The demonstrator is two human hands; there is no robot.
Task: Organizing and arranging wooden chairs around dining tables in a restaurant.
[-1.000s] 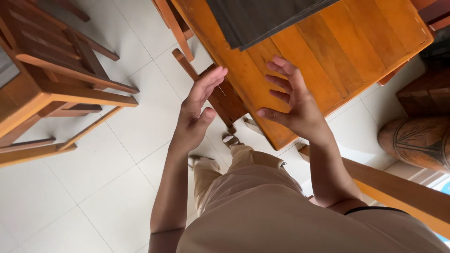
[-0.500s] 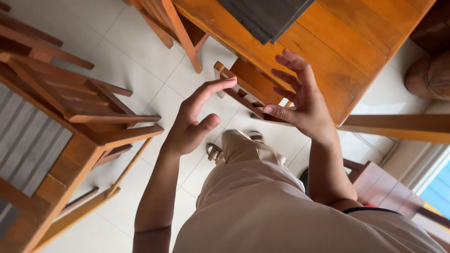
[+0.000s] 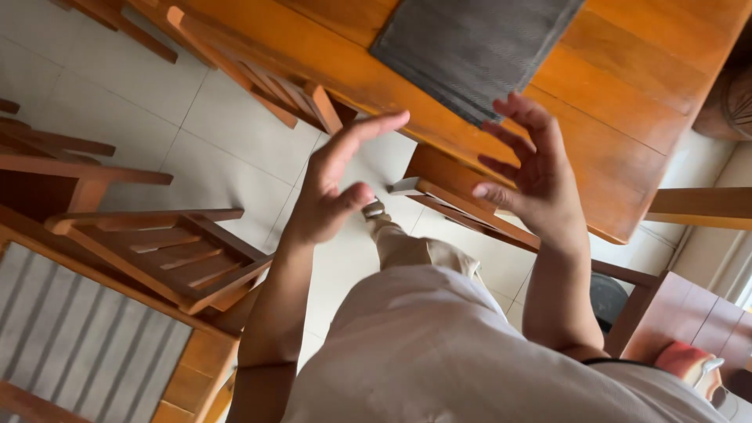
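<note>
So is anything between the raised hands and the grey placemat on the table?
Nothing visible. Both the left hand and right hand are empty and open; the right hand hovers just beside the grey placemat on the wooden table.

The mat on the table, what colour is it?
Dark grey, with a fine woven texture; the mat shows best in the head view.

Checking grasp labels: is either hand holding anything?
No: the left hand and right hand are both open and empty, raised above the wooden table.

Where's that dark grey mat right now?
In the head view the dark grey mat lies at the top centre on the wooden table, just above the empty right hand, near the table's edge.
</note>
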